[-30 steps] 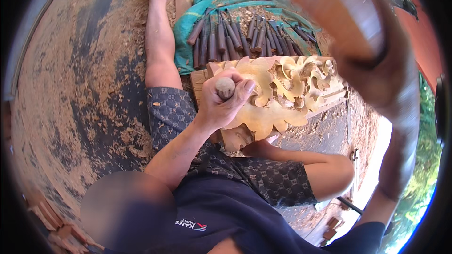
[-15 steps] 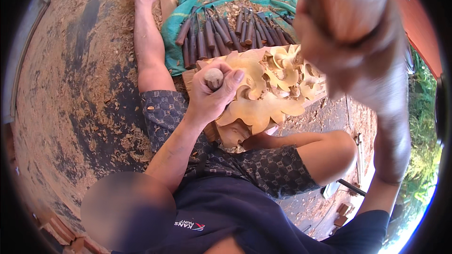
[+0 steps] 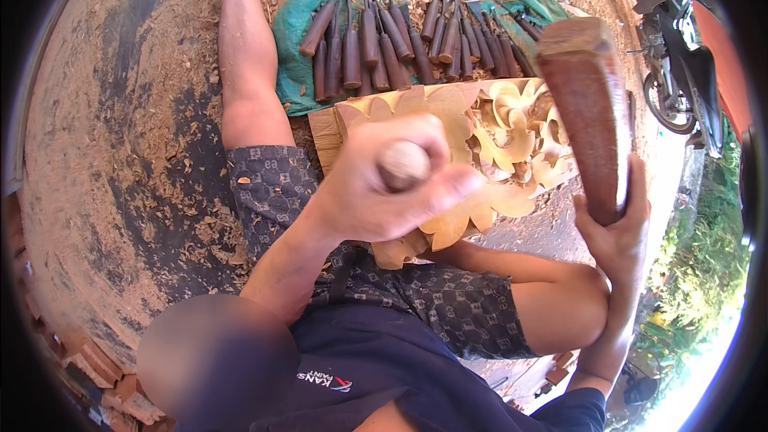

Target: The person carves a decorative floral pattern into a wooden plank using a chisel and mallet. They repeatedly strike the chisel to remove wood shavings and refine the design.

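Observation:
My left hand (image 3: pixel 352 196) is closed around a carving chisel, whose round, pale-worn handle end (image 3: pixel 404 165) points up at me. The blade is hidden below the fist. Under and beyond that hand lies a carved wooden panel (image 3: pixel 450 112) with yellowish leaf and scroll shapes in deep relief. To the right, my right hand (image 3: pixel 620 236) grips a dark reddish-brown wooden mallet (image 3: pixel 590 116) near its lower end. The mallet stands roughly upright beside the panel's right end, its blunt squared top tilted toward the panel.
Several chisels with dark wooden handles (image 3: pixel 350 56) lie in rows on a green cloth (image 3: pixel 292 32) beyond the panel. Wood shavings (image 3: pixel 176 168) cover the ground. My bent right knee (image 3: pixel 572 308) sits near the right forearm. A motorbike (image 3: pixel 680 72) is parked at the far right.
My right hand and the mallet have come down from high near the camera to beside the panel. My left hand, with the chisel, has risen and shifted right. The view has moved slightly.

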Demonstrator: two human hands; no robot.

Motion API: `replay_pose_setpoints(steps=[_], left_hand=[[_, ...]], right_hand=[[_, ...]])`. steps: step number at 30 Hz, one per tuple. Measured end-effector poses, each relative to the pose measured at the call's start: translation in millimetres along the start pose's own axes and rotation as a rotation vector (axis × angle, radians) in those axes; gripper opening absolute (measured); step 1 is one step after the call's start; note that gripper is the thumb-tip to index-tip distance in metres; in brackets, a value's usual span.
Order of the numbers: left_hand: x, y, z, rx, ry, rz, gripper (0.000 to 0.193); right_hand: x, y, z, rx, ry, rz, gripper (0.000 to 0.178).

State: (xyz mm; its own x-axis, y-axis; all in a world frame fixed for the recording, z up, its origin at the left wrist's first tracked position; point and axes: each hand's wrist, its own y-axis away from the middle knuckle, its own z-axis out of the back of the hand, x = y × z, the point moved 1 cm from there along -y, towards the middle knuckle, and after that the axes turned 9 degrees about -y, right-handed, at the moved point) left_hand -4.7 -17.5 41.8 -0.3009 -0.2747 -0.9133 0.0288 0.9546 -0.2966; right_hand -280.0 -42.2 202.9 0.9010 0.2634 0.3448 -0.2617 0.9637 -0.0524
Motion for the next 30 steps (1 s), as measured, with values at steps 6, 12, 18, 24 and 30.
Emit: replay_pose_setpoints(steps=[6,12,18,24,30], left_hand=[[-26,7,25,-0.133,0.097,-0.001,0.021],[-39,-30,73,-0.314,-0.443,-0.256,0.025],[26,-70,106,0.569,-1.739,-0.265,0.019],[113,-106,90,0.909,-1.552,-0.307,0.018],[142,-140,45,1.116,-1.582,-0.229,0.034]], right_hand=[[-20,5,0,0.058,-0.024,-0.066,0.062],[-9,19,16,0.378,0.037,0.051,0.058],[5,45,19,0.466,0.339,0.318,0.015],[15,72,20,0.443,0.333,0.302,0.013],[3,55,17,0.569,0.28,0.372,0.013]])
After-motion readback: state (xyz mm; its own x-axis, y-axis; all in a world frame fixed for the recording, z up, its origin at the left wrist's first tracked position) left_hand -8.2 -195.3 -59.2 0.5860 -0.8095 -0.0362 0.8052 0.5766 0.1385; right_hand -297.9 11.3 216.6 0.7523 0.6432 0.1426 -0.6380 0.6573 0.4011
